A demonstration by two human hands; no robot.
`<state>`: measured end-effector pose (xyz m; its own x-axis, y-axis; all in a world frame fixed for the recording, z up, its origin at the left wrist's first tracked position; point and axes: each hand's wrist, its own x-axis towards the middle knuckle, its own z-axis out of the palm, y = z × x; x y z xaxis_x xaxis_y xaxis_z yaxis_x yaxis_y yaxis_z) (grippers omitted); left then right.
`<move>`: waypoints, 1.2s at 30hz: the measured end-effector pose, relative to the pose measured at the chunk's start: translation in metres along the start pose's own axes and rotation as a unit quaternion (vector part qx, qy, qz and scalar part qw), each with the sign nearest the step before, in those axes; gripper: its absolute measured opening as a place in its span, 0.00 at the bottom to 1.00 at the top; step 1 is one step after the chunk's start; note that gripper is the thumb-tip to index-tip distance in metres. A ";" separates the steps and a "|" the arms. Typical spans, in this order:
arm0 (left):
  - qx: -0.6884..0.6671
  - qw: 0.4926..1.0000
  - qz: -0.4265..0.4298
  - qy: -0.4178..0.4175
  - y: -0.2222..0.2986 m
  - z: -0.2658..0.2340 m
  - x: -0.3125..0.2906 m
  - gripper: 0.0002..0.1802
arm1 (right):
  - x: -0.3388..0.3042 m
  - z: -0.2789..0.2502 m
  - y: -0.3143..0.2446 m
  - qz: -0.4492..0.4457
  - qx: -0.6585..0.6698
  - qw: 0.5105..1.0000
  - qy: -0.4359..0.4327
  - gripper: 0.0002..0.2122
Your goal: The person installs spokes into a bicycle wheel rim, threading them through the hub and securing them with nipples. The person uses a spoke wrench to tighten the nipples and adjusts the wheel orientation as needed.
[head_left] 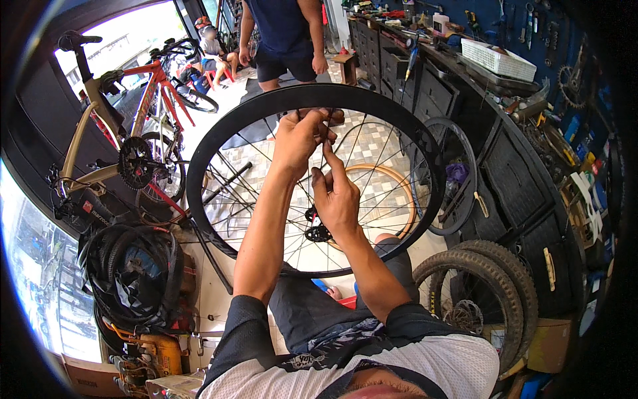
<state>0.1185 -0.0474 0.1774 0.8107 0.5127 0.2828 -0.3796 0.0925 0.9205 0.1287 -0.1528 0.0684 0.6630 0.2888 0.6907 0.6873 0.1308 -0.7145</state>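
Observation:
A bicycle wheel [229, 110] with a deep black rim and thin dark spokes stands in front of me, over my lap. My left hand [299, 143] is closed near the top inside of the rim, its fingers pinched round a spoke; the fingertips partly hide the spot. Just below and to the right, my right hand [337, 199] has its index finger reaching up along the same spoke, thumb bent beside it and the other fingers curled. The black hub [318, 233] sits below both hands, apart from them.
At left are a bicycle frame [93, 169] and a heap of black tyres [133, 279]. Knobbly tyres [495, 272] and another wheel [473, 176] stand at right, by a workbench with a white basket [498, 60]. A person [286, 40] stands beyond the wheel. A tan tyre [407, 193] lies on the floor.

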 end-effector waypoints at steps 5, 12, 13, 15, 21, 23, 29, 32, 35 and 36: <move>0.000 0.999 0.025 0.025 -0.006 -0.001 -0.002 0.11 | -0.002 0.001 0.003 0.002 0.007 1.000 -0.003 0.27; 0.049 0.997 0.034 0.056 -0.005 0.005 -0.002 0.17 | -0.001 0.001 0.004 0.002 0.000 1.000 -0.004 0.26; 0.047 0.997 0.031 0.054 -0.005 0.004 -0.001 0.16 | -0.001 0.001 0.004 0.003 0.000 1.000 -0.005 0.26; 0.041 0.998 0.023 0.050 -0.006 0.002 0.000 0.13 | -0.001 0.001 0.004 0.006 0.000 1.000 -0.008 0.27; 0.007 0.999 0.033 0.014 -0.003 0.004 -0.002 0.09 | 0.000 0.000 0.000 0.005 -0.001 1.000 -0.008 0.28; 0.007 1.000 0.026 0.004 -0.004 0.003 0.002 0.09 | 0.002 -0.004 -0.002 0.026 -0.006 0.999 -0.021 0.27; 0.150 0.975 0.144 0.085 -0.025 -0.020 0.005 0.15 | -0.008 -0.066 0.003 -0.001 0.016 1.000 -0.020 0.23; 0.242 0.931 0.238 0.134 -0.025 -0.005 -0.019 0.31 | -0.017 -0.131 0.054 -0.093 -0.185 0.969 0.131 0.22; 0.306 0.905 0.253 0.153 -0.027 0.008 -0.043 0.41 | -0.029 -0.179 0.120 0.054 -0.150 0.955 0.249 0.26; 0.292 0.916 0.240 0.137 -0.030 0.007 -0.041 0.48 | -0.040 -0.199 0.168 0.105 -0.060 0.966 0.229 0.28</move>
<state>0.0996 -0.0776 0.1396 0.4402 0.5777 0.6873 -0.2940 -0.6306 0.7183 0.2772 -0.3310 -0.0572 0.8349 -0.1557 0.5279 0.5339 -0.0037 -0.8455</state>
